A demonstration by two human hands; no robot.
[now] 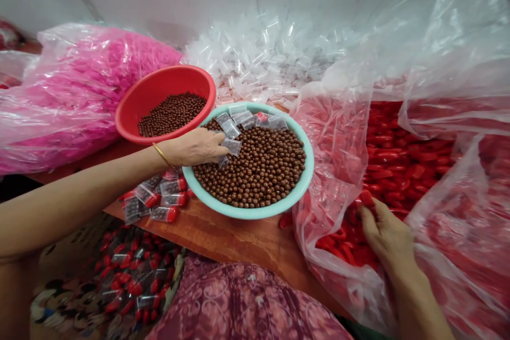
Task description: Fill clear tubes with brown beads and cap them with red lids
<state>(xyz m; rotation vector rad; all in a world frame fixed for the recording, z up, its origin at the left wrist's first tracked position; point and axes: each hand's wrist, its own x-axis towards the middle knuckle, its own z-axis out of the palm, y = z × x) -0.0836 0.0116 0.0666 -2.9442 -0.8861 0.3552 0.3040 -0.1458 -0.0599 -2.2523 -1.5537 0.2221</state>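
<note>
My left hand (199, 146), with a gold bangle at the wrist, reaches over the light-blue basin (247, 213) of shiny brown balls (255, 170). Its fingers are closed on a small clear plastic box (231, 146), partly hidden by the hand. More clear boxes (228, 125) lie on the balls along the basin's far rim, one with a red end. On the right, my right hand (386, 234) pinches a red plastic cap (365, 199) between thumb and fingers. It is at the opening of a clear bag full of red caps (392, 164).
Behind the light-blue basin stands a red basin (135, 109) of smaller brown balls. Capped boxes (169, 199) lie on the wooden table (235, 234); more (131, 276) are heaped below its edge. A pink-filled bag (87, 85) is left, a pile of clear boxes (271, 58) behind.
</note>
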